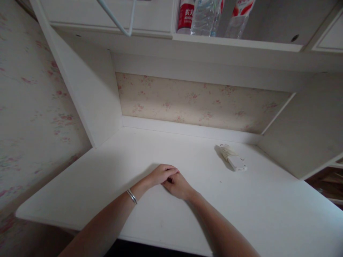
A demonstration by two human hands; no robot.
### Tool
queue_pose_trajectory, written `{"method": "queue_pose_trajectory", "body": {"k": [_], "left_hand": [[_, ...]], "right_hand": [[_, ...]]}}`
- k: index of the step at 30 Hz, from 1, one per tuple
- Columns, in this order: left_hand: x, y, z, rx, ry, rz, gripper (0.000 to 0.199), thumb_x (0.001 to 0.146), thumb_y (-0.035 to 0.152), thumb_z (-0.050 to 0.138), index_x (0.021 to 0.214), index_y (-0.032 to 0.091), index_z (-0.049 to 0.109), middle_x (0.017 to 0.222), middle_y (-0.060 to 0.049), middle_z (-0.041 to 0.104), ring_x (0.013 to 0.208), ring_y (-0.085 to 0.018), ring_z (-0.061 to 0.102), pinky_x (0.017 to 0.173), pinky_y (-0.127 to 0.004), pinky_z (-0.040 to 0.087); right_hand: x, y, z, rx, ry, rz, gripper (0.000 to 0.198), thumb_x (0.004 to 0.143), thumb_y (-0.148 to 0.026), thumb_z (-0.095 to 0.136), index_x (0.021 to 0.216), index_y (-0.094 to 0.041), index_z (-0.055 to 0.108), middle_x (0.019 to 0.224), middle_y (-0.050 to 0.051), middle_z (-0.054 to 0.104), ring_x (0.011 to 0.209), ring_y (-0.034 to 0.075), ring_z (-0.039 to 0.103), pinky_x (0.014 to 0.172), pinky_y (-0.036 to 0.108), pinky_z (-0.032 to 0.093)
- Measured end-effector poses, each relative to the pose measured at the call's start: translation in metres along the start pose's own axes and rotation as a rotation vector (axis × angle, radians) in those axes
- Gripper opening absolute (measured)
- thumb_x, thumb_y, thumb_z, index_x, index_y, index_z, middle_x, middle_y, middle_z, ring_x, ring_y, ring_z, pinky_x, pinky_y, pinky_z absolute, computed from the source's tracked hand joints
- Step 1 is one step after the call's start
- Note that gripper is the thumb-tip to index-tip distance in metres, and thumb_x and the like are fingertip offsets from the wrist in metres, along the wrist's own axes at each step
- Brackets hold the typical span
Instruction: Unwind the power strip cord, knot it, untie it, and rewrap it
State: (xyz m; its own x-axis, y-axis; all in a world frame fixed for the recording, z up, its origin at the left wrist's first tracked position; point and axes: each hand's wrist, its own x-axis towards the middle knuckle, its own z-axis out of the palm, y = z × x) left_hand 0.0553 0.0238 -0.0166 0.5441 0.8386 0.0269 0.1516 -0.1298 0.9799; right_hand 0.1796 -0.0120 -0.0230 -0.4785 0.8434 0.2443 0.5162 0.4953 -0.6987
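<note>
Both my hands rest together on the white desk top [112, 171], near its middle. My left hand [160, 174] lies over the fingers of my right hand [179, 186], fingers curled, and nothing shows in either. A silver bracelet [132, 196] circles my left wrist. The nearest object is a small white power strip [232, 158] with its cord wound around it, lying on the desk to the right and farther back, apart from my hands.
The desk sits in a white alcove with floral wallpaper [193, 103] behind. A shelf above holds plastic water bottles [205, 16]. A white hanger [120, 21] hangs at the top. White side panels [88, 92] close in left and right.
</note>
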Motion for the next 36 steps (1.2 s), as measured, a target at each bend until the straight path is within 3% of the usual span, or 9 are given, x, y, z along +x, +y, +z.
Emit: {"method": "queue_pose_trajectory", "body": {"k": [36], "left_hand": [[-0.0026, 0.0045, 0.0, 0.013, -0.009, 0.001, 0.033, 0.079, 0.041, 0.051, 0.086, 0.015, 0.071, 0.09, -0.005, 0.07, 0.086, -0.02, 0.059, 0.077, -0.029, 0.043]], "right_hand": [[-0.0002, 0.001, 0.0006, 0.016, -0.007, 0.004, 0.017, 0.081, -0.02, 0.053, 0.087, -0.016, 0.068, 0.083, 0.004, 0.068, 0.075, 0.016, 0.06, 0.067, 0.026, 0.046]]}}
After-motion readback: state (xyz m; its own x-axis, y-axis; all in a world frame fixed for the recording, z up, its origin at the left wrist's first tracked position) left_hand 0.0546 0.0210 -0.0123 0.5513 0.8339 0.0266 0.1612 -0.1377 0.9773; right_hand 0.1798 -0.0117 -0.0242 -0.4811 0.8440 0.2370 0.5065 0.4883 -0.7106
